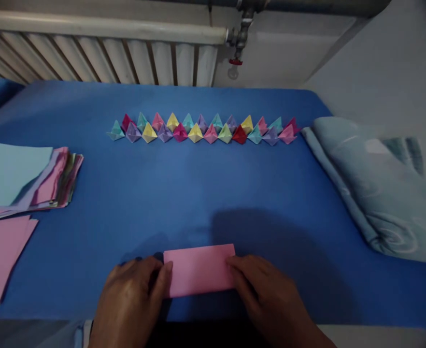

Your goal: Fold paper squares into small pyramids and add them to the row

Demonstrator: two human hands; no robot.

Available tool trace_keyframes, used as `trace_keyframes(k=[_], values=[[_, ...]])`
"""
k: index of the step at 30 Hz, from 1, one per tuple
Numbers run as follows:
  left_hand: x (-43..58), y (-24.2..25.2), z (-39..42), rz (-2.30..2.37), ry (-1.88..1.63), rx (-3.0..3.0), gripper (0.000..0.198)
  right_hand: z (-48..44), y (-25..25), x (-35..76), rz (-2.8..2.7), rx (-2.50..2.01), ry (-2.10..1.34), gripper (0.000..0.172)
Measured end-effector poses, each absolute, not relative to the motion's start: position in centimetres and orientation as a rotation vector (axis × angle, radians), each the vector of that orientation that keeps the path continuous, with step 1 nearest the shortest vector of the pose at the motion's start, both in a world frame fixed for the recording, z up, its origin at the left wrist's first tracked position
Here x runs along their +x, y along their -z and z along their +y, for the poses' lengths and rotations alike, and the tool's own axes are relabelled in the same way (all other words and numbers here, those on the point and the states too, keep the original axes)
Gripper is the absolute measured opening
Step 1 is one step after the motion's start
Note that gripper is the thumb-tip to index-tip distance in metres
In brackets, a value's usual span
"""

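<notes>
A pink sheet of paper (200,271), folded into a long rectangle, is held between my two hands close to the near edge of the blue surface. My left hand (131,295) pinches its left end, thumb on top. At the right end, my right hand (267,295) grips the paper between thumb and fingers. Farther back stand two rows of small folded paper boats (194,133) in pink, yellow, teal, purple and red.
To the left lies a stack of coloured paper (15,169), with pink sheets (1,261) nearer me. A folded teal blanket (383,193) rests at the right. Behind the blue surface (155,193) are a white radiator (133,60) and a pipe valve (240,38).
</notes>
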State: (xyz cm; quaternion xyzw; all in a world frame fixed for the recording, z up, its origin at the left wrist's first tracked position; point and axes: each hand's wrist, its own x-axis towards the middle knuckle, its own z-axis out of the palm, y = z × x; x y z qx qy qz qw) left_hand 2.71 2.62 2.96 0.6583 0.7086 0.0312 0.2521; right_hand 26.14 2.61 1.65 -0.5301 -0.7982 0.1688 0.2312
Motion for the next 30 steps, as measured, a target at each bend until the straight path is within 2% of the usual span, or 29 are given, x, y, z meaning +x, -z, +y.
trace_keyframes(k=[15, 30], values=[[2.88, -3.38, 3.01, 1.941, -0.058, 1.843, 0.042, 2.72, -1.69, 26.03, -2.197, -1.433, -0.407, 0.027], [2.43, -2.7, 2.99, 1.912, -0.024, 1.894, 0.045, 2.46, -1.74, 26.01, -2.198, -1.49, -0.494, 0.025]])
